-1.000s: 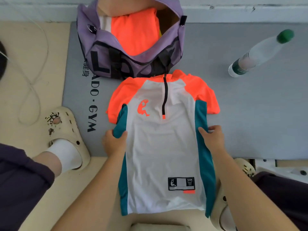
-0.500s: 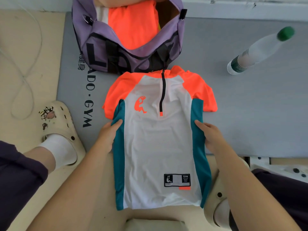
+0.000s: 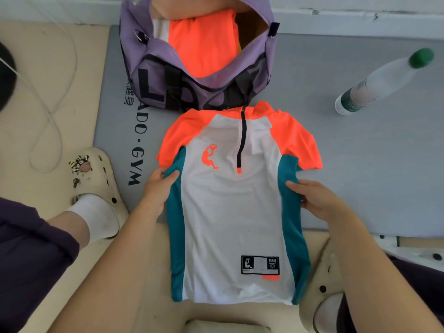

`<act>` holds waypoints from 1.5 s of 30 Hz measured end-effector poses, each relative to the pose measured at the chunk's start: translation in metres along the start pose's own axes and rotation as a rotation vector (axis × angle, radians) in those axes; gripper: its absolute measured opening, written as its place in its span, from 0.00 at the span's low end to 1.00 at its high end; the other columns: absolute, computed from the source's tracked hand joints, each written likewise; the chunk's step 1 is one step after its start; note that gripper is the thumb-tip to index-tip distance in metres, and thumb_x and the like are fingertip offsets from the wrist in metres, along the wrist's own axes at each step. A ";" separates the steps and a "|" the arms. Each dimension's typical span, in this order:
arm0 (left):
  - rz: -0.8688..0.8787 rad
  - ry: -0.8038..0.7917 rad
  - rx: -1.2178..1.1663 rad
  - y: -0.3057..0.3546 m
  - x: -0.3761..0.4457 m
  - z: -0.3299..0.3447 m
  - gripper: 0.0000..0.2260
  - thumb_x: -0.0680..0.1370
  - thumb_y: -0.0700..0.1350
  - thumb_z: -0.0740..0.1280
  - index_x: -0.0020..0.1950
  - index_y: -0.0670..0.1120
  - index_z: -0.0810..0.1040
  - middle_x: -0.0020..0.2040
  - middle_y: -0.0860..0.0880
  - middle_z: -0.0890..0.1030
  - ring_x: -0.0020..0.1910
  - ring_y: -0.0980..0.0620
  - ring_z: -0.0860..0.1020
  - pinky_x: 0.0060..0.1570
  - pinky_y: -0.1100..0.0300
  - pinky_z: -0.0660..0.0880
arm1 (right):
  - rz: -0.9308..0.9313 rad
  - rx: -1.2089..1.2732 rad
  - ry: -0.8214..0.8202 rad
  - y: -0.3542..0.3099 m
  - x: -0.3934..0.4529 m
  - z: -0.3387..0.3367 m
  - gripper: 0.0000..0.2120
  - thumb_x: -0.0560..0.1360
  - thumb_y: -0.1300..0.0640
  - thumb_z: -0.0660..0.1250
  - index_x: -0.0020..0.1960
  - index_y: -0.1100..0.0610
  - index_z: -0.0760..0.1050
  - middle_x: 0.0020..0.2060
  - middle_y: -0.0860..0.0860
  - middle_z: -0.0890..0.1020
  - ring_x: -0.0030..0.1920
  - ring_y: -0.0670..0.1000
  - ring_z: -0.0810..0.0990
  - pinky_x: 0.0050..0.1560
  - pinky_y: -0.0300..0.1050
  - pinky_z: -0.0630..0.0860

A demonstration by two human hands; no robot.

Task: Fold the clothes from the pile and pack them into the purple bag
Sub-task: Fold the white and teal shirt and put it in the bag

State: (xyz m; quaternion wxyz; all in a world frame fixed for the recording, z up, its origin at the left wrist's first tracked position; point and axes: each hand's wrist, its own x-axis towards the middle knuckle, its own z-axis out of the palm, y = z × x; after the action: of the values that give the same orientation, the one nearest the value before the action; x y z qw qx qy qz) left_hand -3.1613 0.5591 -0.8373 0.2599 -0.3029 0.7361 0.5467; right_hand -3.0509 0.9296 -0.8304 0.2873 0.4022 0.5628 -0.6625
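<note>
A white cable (image 3: 51,111) loops on the beige floor (image 3: 36,145) beyond the left edge of the grey mat (image 3: 360,164). A cream clog (image 3: 96,179) with a white sock stands just beside the mat's near-left corner.

The left hand (image 3: 159,186) grips the left teal side panel of the shirt (image 3: 230,212); the thumb lies on top of the fabric and the fingers curl under the edge, pinching it.

The shirt lies face up, collar toward the mat's far edge, its upper half on the mat and its hem overhanging the near edge onto the floor. The purple bag (image 3: 197,92) stands open at the mat's far-left corner, touching the shirt collar, with orange clothing (image 3: 204,44) inside.

The right hand (image 3: 317,200) holds the right teal panel; the fingers are pressed together, and the thumb cannot be seen.

A second clog (image 3: 317,296) sits by the shirt's hem. A clear bottle (image 3: 384,80) with a green cap stands near the mat's far-right edge.
</note>
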 end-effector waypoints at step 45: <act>0.349 0.153 0.629 0.045 0.032 -0.027 0.11 0.80 0.53 0.63 0.46 0.46 0.75 0.41 0.47 0.79 0.41 0.46 0.77 0.36 0.54 0.70 | -0.262 -0.626 0.590 -0.052 0.007 -0.030 0.08 0.78 0.52 0.65 0.46 0.55 0.77 0.39 0.51 0.79 0.38 0.50 0.74 0.34 0.40 0.67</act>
State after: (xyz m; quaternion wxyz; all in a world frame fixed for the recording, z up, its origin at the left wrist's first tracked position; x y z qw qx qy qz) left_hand -3.2176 0.5376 -0.8233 0.1874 -0.1181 0.9260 0.3056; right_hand -3.0910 0.9702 -0.8108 0.1358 0.3930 0.8402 -0.3482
